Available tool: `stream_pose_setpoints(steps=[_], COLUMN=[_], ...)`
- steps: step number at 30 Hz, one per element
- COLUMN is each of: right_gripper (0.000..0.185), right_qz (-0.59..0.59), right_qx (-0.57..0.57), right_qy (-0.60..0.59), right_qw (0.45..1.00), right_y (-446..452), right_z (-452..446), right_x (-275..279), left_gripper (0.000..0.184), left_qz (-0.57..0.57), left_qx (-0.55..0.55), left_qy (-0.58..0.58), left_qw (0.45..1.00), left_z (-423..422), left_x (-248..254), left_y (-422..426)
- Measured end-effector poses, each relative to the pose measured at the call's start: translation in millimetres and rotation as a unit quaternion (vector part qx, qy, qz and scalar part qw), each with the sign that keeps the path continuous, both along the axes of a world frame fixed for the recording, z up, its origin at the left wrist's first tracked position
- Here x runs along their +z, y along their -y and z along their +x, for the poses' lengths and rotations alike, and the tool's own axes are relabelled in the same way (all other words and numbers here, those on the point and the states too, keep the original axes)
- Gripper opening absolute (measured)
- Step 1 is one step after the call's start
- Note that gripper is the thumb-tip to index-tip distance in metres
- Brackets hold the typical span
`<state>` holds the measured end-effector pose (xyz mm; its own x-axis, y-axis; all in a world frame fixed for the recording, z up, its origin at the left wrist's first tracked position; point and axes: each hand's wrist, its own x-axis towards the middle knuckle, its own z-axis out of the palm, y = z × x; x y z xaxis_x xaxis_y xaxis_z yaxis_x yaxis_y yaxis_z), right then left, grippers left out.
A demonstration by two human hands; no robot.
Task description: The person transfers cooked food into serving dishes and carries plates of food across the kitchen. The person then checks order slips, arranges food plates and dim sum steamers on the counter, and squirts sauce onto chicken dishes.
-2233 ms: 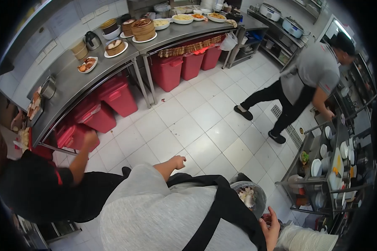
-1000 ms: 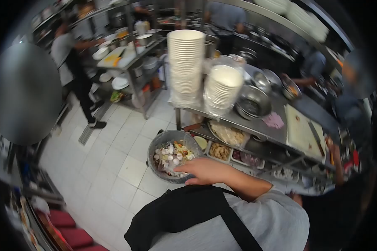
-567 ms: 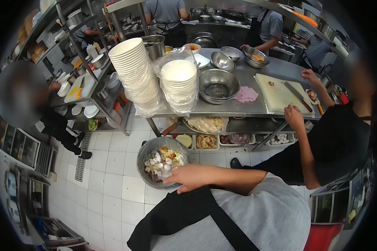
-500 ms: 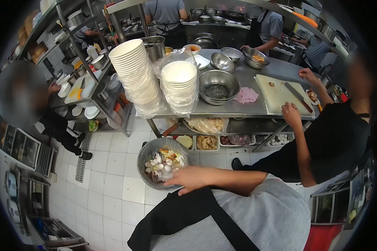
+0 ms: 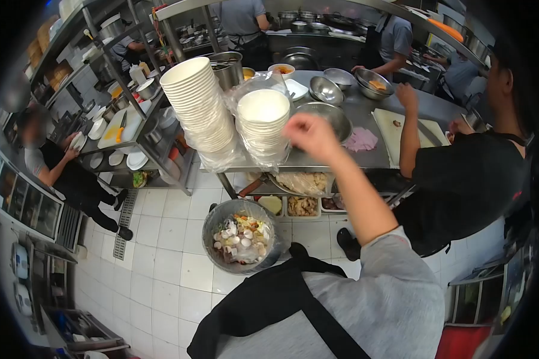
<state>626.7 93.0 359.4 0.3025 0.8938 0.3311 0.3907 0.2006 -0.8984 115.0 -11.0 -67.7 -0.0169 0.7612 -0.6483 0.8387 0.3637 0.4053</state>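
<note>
My right hand point(image 5: 310, 136) is raised over the front edge of the steel table point(image 5: 365, 157), its fingers curled together with nothing visible in them. It is just right of the shorter stack of white bowls point(image 5: 263, 122) in clear plastic and partly covers a metal bowl point(image 5: 332, 119). To the left stands a taller bowl stack point(image 5: 199, 105). Below, on the floor, a grey lined bin point(image 5: 212, 263) holds eggshells and food scraps point(image 5: 243, 240). My left hand is out of sight.
A co-worker in black point(image 5: 473, 179) stands at the right by a cutting board point(image 5: 395, 128) with a knife. Another person point(image 5: 66, 173) holds a plate by the left shelf rack point(image 5: 156, 143). Food trays point(image 5: 302, 206) sit under the table. More people work behind.
My right hand has risen from the bin's edge to above the table. The right co-worker has leaned in to the table with arms shifted. The left person now holds a plate.
</note>
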Motion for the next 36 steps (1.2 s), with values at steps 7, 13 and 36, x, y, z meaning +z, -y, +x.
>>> stream_pose_setpoints(steps=[7,13,36], right_gripper=[0.010,0.010,0.023], right_qz=[-0.056,-0.164,-0.216], right_qx=[-0.095,-0.090,-0.250], right_qy=[-0.292,-0.366,-0.199], right_qw=[0.950,0.911,0.923], right_y=[-130,-270,-513], right_z=[180,277,405], right_x=[-25,-90,-194], left_gripper=[0.040,0.038,0.033], left_qz=[-0.002,0.012,0.060], left_qx=[0.021,0.075,0.309], left_qy=[-0.006,-0.022,-0.118], left_qw=[1.000,0.997,0.942], left_z=[43,105,213], left_x=[3,2,54], left_y=[-26,-58,106])
